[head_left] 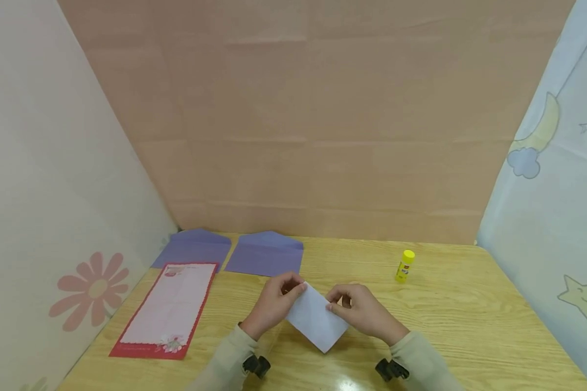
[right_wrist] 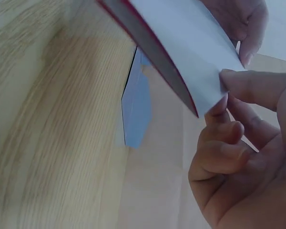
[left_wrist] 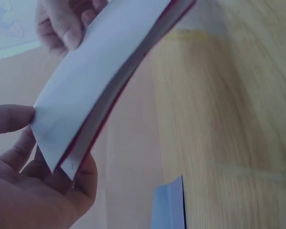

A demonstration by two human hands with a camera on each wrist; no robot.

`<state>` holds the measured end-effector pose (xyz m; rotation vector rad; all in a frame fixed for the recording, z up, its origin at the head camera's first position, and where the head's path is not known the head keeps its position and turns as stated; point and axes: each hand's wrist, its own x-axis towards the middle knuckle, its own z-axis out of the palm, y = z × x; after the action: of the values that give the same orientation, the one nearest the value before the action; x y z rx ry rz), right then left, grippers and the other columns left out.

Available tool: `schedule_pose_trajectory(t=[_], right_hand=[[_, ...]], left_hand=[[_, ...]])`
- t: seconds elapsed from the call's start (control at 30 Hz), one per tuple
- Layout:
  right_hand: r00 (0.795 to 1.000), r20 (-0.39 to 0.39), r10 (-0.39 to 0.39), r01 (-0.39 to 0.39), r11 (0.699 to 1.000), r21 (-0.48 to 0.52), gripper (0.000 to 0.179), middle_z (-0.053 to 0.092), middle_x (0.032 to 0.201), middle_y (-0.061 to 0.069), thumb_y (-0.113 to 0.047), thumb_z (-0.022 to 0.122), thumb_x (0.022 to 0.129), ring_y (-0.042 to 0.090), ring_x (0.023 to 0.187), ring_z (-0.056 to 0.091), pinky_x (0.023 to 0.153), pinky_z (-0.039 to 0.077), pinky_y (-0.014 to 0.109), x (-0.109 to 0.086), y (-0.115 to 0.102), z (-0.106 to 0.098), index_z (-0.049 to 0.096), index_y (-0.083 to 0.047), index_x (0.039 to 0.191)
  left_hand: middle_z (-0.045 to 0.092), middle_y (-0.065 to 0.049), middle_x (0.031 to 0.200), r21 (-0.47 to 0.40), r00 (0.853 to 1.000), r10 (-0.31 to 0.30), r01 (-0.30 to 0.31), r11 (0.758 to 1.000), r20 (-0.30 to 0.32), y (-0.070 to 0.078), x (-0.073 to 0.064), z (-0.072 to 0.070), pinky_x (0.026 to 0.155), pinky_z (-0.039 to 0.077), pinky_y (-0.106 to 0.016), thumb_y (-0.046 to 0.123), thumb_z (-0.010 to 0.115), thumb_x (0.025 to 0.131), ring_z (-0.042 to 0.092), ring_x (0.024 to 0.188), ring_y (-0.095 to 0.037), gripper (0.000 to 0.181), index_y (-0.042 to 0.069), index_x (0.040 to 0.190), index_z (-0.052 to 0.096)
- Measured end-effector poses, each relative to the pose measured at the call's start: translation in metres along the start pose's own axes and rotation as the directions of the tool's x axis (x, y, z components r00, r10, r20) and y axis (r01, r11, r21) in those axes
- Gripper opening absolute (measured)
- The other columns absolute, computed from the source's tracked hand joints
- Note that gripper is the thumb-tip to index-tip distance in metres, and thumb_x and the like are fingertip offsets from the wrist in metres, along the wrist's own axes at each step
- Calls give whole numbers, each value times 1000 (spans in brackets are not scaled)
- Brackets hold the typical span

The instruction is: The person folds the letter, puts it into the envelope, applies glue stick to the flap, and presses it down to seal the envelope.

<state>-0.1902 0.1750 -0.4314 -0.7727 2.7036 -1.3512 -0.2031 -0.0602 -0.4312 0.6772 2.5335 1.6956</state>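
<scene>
1. I watched the left hand [head_left: 275,302] pinch the top corner of the folded paper [head_left: 318,320].
2. Right hand [head_left: 365,310] clamped thumb and finger on its upper-right edge.
3. Paper was tilted above the table [head_left: 352,260], between both hands.
4. Glue stick [head_left: 404,266] stood farther right.

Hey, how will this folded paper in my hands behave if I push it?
The folded paper will probably flex, since it curves in the right wrist view. It may spread open, as its layers gap along one side. It's likely light, given its thin edges.
</scene>
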Motion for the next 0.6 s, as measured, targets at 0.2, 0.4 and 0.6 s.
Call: schedule_pose_trajectory(t=[0.2,0.4,0.6], right_hand=[[1000,16,12,-12,1000,19,7,68,86,-4,-16,69,95,6,60,49,53,44,25,0,1,0,75,-13,95],[999,27,37,-37,999,12,9,67,84,-6,-23,69,96,7,64,52,56,45,26,-1,5,-2,75,-17,94],[999,40,33,-34,999,12,9,67,81,-7,-21,69,95,8,63,51,56,44,26,-3,10,-7,75,-18,90]], left_hand=[[69,-1,96,4,999,11,-11,1000,46,-5,1,-1,68,52,-30,27,59,102,62,79,-14,16,15,103,68],[67,0,93,26,1000,7,-7,1000,16,-5,0,-2,66,53,-31,26,53,105,62,78,-15,17,15,102,66],[67,0,91,39,1000,0,-1,999,21,-3,1,-6,64,54,-31,23,56,104,62,76,-14,13,14,101,65]])
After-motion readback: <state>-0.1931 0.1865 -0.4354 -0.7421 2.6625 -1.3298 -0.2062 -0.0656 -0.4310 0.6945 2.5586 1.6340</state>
